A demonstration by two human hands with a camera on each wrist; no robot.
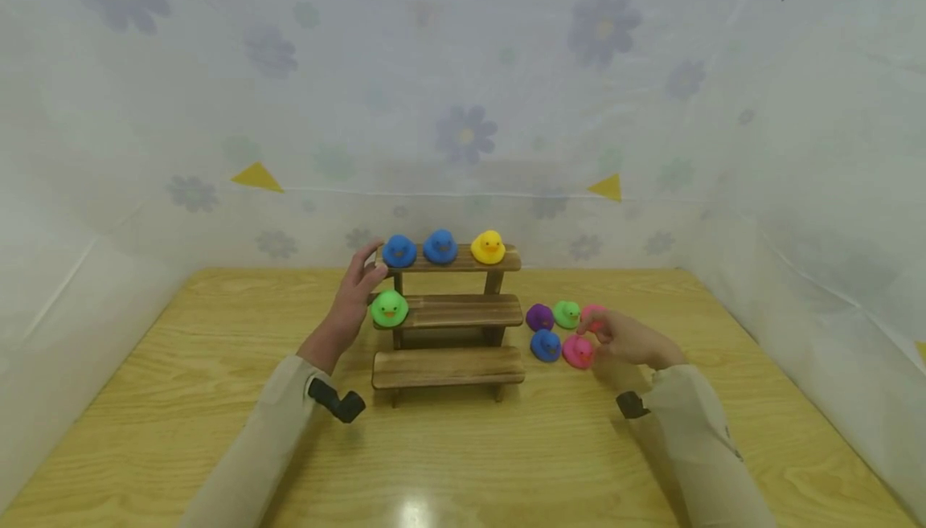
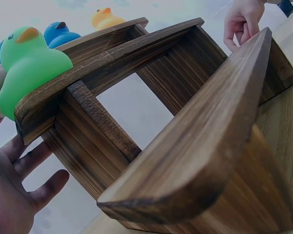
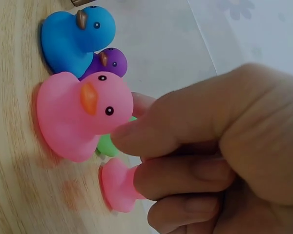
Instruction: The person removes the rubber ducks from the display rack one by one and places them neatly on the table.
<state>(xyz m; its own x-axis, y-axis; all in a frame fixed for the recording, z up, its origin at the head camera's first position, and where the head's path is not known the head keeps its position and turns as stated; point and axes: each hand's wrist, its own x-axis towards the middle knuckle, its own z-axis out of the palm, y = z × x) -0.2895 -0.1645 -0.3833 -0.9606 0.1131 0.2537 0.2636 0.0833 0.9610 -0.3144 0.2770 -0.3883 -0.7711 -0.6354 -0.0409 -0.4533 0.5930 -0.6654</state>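
My left hand [image 1: 352,296] is at the left end of a three-tier wooden stand [image 1: 448,367], fingers extended beside the upper tiers. Close to it, a green rubber duck [image 1: 389,309] sits on the middle tier's left end. Two blue ducks [image 1: 440,247] and a yellow duck [image 1: 488,247] stand along the top tier. Right of the stand, my right hand [image 1: 624,338] pinches the head of the front pink duck [image 3: 63,117] between thumb and index finger, the other fingers curled. That duck rests on the table. Another pink duck [image 3: 118,185] is partly hidden behind the fingers.
Beside the pink ducks on the table [image 1: 463,464] are a purple duck [image 1: 538,317], a second green duck [image 1: 567,314] and another blue duck [image 1: 546,345]. A flower-patterned white sheet [image 1: 376,110] encloses the back and sides.
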